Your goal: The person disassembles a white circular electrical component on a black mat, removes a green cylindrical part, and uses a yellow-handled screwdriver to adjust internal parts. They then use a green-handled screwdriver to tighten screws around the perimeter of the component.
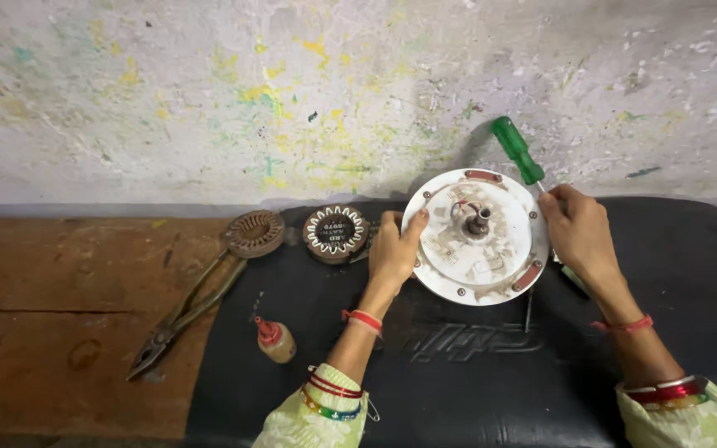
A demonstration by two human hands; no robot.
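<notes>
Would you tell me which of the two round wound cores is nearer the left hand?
The dark core with white-tipped windings, right beside the left hand; the rusty-brown core lies farther left.
</notes>
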